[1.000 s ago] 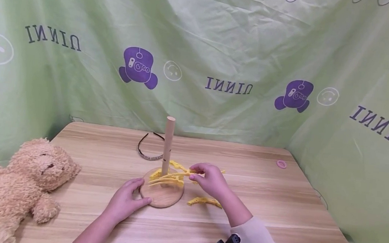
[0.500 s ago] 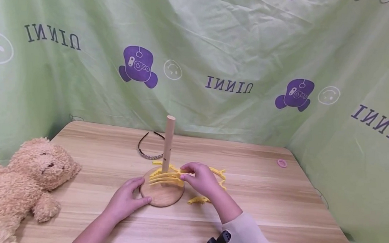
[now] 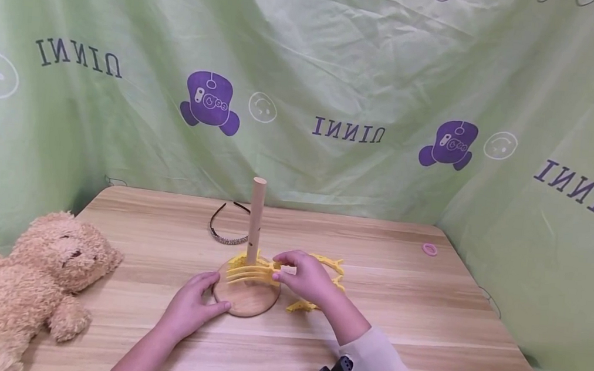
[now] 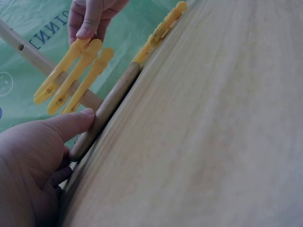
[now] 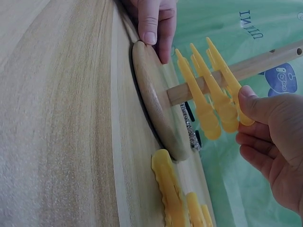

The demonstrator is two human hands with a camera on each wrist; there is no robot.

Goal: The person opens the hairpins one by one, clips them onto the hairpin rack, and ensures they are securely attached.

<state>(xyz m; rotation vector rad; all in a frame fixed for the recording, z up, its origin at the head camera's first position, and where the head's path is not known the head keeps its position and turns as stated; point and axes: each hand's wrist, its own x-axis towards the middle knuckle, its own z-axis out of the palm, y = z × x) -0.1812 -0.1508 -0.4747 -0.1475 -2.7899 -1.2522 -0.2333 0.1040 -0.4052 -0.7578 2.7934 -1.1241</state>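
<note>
My left hand [image 3: 192,305] grips the near-left rim of the round wooden base [image 3: 250,305], thumb on top. From this base a wooden post [image 3: 255,220] rises upright. My right hand [image 3: 311,281] pinches the rounded end of a yellow plastic clip [image 5: 226,75] between thumb and fingers. The clip's prongs reach across the post. Two more yellow clips [image 5: 209,120] lie spaced apart below it, also around the post, as both wrist views show. Other loose yellow clips [image 3: 301,306] lie on the table to the right, partly hidden by my right arm.
A dark headband [image 3: 230,240] with a glittery part lies behind the base. A pink ring [image 3: 430,249] sits at the table's far right. At the left lies a plush bear [image 3: 29,280]. Green printed cloth [image 3: 298,168] hangs behind and beside the wooden table [image 3: 422,326].
My right hand has moved left, bringing its clip to the post in line above the others. My left hand has stayed on the base.
</note>
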